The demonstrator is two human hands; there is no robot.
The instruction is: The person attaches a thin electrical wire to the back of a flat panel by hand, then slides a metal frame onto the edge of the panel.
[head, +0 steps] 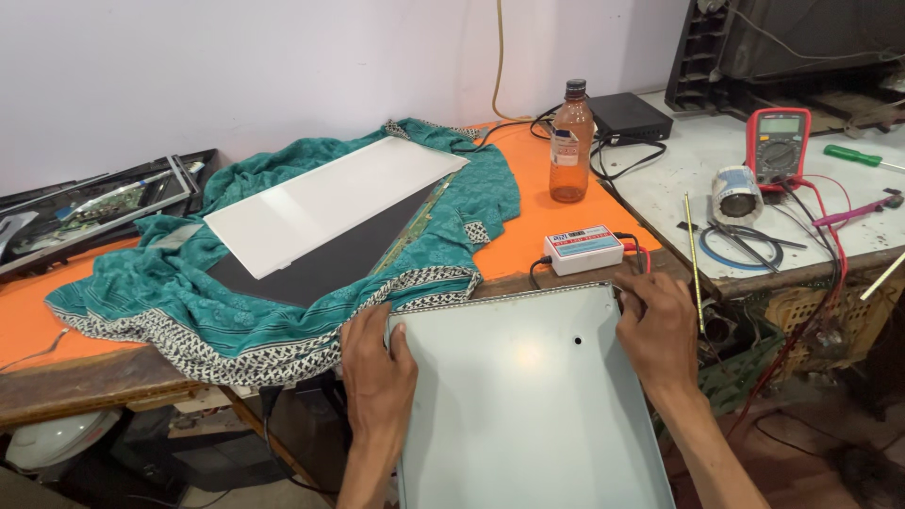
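Pale metal panel [528,396], leaning at the near edge of the orange table [528,236], top corners gripped by left hand [377,363] and right hand [660,330], fingers curled over its rim; best kept level, clear of the small white tester box [584,250].

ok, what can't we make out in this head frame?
- Metal panel: near end cut off by the bottom edge of the head view.
- Left hand and right hand: fingertips curl over the panel's edges, so the grip underneath is hidden.
- Dark panel: mostly covered by the white sheet and green cloth.
- Multimeter: display too small to read.
- Under the table: dark, unclear.
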